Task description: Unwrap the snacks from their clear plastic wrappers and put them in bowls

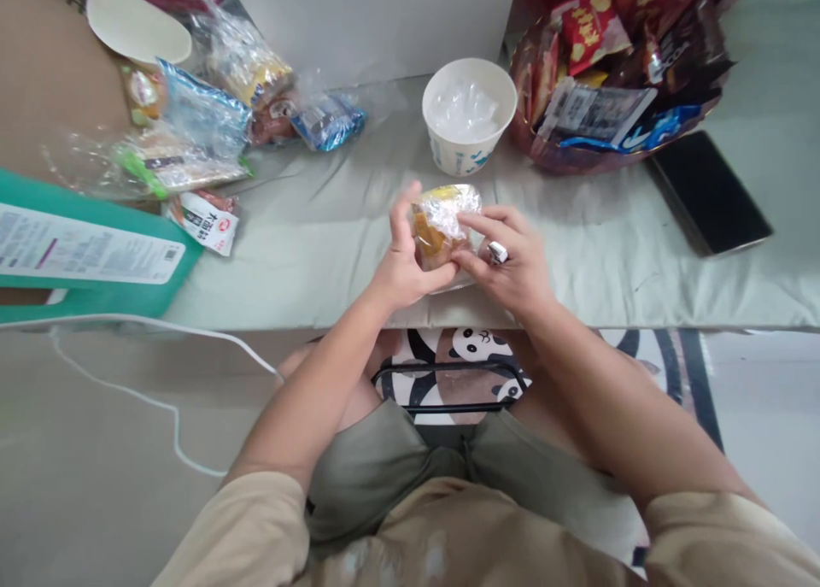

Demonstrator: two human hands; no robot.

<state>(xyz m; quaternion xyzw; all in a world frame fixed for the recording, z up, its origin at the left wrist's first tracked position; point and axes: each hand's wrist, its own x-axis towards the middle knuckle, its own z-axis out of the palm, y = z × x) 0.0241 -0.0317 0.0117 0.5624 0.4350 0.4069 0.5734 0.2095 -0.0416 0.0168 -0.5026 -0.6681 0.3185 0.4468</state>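
A snack in shiny clear wrapping point(442, 220), yellow and brown inside, is between my two hands over the near part of the table. My left hand point(410, 262) grips it from the left, thumb along its lower edge and forefinger raised at the top. From the right, my right hand point(516, 258), with a silver ring, pinches the wrapper between thumb and fingers. Just beyond stands a white paper cup point(465, 155) with crumpled clear plastic inside. The exact kind of snack cannot be made out.
At right are a basket point(576, 161) of packaged snacks and a black phone point(711, 194). Several wrapped snacks point(205, 117), a white oval dish point(137, 23) and a green box point(128, 288) are at left. A white cable point(211, 331) hangs by the table's front edge.
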